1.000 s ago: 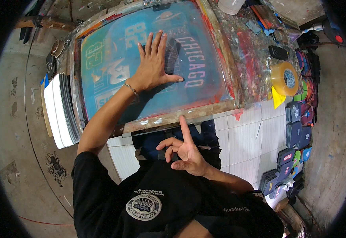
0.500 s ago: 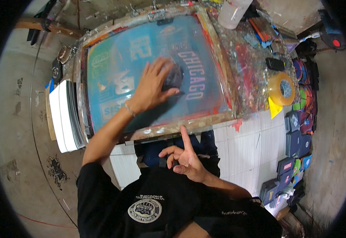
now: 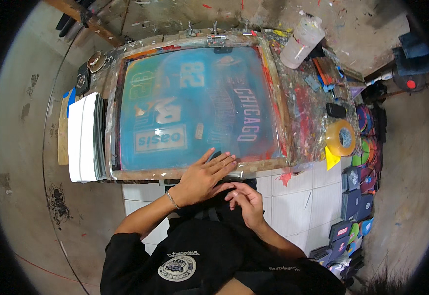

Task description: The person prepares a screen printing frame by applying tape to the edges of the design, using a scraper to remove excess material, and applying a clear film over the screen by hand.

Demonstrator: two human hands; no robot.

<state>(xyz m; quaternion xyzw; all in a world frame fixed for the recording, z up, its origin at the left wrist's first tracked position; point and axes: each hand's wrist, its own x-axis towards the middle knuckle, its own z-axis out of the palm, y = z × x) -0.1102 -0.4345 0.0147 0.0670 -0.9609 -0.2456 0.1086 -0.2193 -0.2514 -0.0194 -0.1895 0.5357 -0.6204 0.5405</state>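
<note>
A silk-screen printing frame (image 3: 194, 174) of stained wood lies before me, with a blue mesh (image 3: 175, 108) bearing pale letter and figure stencils. My left hand (image 3: 197, 182) lies over its near wooden edge, fingers stretched and apart, fingertips reaching onto the mesh. A dark patch shows between those fingertips; I cannot tell whether it is shadow. Just right of the left thumb, below the frame's edge, my right hand (image 3: 248, 202) is loosely closed, fingers curled, with nothing seen in it. A metal hinge clamp (image 3: 217, 41) grips the frame's far side.
White sheets are stacked (image 3: 84, 137) left of the frame. To the right, the paint-stained table (image 3: 300, 103) bears a translucent container (image 3: 300, 44), a squeegee (image 3: 323, 70), a black object (image 3: 335, 110) and a tape roll (image 3: 340, 138). Folded dark goods (image 3: 352, 204) lie farther right.
My left hand has drawn back from the middle of the mesh to its near edge. The right index finger, stretched out before, has curled in. The view has shifted.
</note>
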